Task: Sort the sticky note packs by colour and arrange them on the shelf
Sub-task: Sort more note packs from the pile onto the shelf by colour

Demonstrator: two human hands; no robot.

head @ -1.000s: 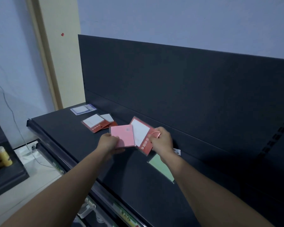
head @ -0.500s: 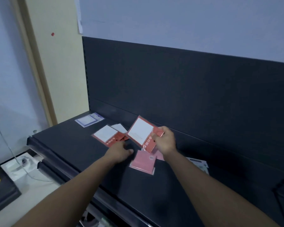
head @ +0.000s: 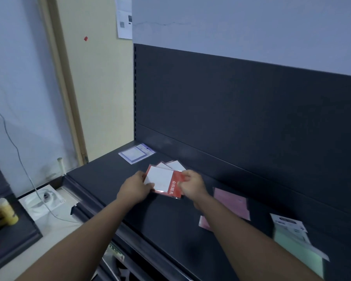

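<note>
Asker: Hands first. What are they doing?

Helper: Both hold one red pack (head: pixel 163 182). The left hand (head: pixel 135 188) curls its fingers round the white end. The right hand (head: pixel 190 184) pinches the red end with the writing. The pack is low over the red pile (head: pixel 175 165), near the back of the shelf (head: pixel 109 179).

Asker: How do you put it down well?

Helper: I think you line up its corners with the packs under it and lay it flat. Then let go with one hand at a time. The pile looks fanned out, so a little push from both sides would make it neat.

Asker: Could it slip?

Helper: Maybe. The packs are thin, flat squares in shiny clear wrap, and shiny wrap slides. The shelf is dark, smooth and hard, so it will not stop them much.

Asker: What about the other colours?

Helper: A blue pack (head: pixel 136 154) lies flat by the left back corner. A pink pack (head: pixel 231 203) lies to the right, apart from the red ones. A green pack (head: pixel 298 246) with a white paper top lies further right. Each colour has its own spot, so red should go with red.
</note>
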